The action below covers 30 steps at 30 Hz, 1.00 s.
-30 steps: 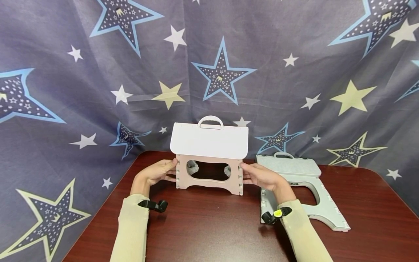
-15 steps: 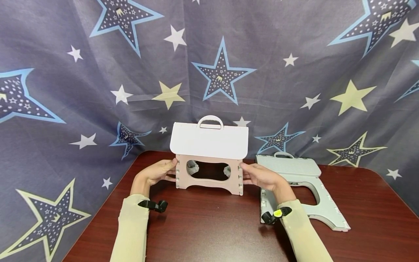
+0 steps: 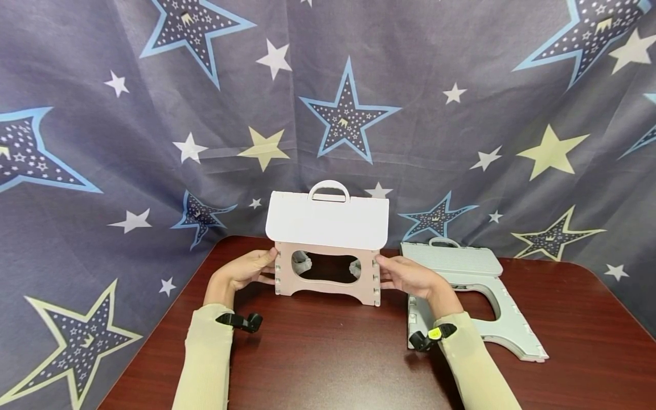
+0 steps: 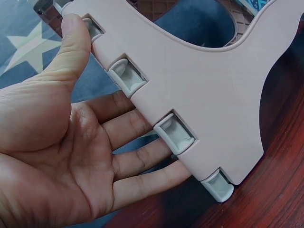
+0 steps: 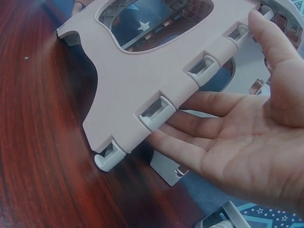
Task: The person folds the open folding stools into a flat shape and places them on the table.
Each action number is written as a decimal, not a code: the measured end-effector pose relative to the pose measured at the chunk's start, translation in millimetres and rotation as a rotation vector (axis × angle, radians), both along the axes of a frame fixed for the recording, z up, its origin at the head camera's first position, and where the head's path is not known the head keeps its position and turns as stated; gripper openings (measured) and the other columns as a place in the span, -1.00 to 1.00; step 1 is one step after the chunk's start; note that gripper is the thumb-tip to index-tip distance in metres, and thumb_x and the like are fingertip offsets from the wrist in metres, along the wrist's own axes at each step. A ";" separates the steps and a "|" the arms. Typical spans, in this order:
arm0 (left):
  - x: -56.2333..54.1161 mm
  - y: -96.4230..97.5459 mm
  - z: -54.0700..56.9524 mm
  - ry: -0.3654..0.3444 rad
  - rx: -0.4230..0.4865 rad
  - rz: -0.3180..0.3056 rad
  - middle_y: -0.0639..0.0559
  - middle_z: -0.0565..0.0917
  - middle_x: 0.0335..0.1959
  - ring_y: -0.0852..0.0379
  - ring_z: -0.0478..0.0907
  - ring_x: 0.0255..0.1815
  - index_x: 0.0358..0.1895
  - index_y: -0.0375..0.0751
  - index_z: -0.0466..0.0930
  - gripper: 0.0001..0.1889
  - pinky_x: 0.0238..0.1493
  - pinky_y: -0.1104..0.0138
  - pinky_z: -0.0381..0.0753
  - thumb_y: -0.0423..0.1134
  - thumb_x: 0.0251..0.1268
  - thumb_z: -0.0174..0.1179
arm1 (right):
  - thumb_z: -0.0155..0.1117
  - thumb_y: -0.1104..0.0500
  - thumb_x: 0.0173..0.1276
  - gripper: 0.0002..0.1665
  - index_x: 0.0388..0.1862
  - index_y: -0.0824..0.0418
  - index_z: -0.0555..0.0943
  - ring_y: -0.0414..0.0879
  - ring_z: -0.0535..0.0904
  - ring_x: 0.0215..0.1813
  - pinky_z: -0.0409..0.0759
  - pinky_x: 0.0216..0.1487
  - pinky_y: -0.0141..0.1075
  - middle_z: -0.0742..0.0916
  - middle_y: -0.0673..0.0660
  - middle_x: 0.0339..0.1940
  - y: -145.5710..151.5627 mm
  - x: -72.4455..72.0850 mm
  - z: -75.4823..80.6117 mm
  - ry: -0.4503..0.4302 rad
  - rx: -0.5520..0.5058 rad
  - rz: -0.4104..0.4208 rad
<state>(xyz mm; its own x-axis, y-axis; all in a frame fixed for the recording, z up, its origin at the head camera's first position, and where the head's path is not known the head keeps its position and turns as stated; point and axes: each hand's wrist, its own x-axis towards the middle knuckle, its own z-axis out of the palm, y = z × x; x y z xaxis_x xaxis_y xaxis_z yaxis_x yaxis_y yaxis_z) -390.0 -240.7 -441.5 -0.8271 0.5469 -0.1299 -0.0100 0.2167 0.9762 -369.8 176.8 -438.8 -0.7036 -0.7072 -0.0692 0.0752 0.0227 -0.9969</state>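
A pale pink folding step stool point(image 3: 327, 221) with a white top and a carry handle stands upright and unfolded on the table. My left hand point(image 3: 245, 270) holds its left side, the thumb on the front edge and the fingers behind. On the opposite side my right hand point(image 3: 410, 275) grips in the same way. In the left wrist view, the fingers reach behind the pink leg panel point(image 4: 213, 95) beside its light grey hinge knuckles. Right wrist view: the thumb lies on the upper hinged edge of the panel point(image 5: 123, 85), and the fingertips are hidden behind it.
A pale grey-green folding stool point(image 3: 452, 259), folded flat, lies on the dark red wooden table point(image 3: 318, 359) to the right, partly behind my right wrist. A grey curtain point(image 3: 420, 165) with stars hangs close behind the table and along its left side.
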 end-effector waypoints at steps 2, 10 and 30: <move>0.0 0.1 0.1 0.000 -0.001 0.002 0.10 0.74 -0.07 0.14 0.67 0.04 0.13 -0.27 0.51 -0.33 0.19 -0.05 0.65 0.32 0.47 -0.10 | -0.06 -0.18 0.65 -0.46 0.15 0.26 0.50 -0.12 0.63 0.13 0.59 0.27 -0.19 0.72 -0.01 0.03 0.0 -0.3 -0.5 0.001 -0.003 0.003; 0.9 0.4 0.8 -0.002 -0.003 0.003 0.06 0.74 -0.06 0.10 0.66 0.06 0.14 -0.29 0.50 -0.30 0.20 -0.06 0.63 0.34 0.46 -0.09 | -0.03 -0.20 0.64 -0.47 0.12 0.23 0.51 -0.12 0.63 0.14 0.58 0.29 -0.16 0.72 -0.01 0.03 0.6 0.2 -0.3 0.004 -0.004 0.013; 0.2 -1.2 -0.1 0.002 0.021 -0.037 0.17 0.76 -0.13 0.16 0.68 0.01 0.06 -0.14 0.59 -0.38 0.20 -0.05 0.63 0.34 0.47 -0.13 | -0.03 -0.21 0.63 -0.47 0.11 0.24 0.49 -0.11 0.64 0.13 0.55 0.35 -0.07 0.73 0.00 0.02 0.3 2.0 1.2 0.007 -0.001 0.021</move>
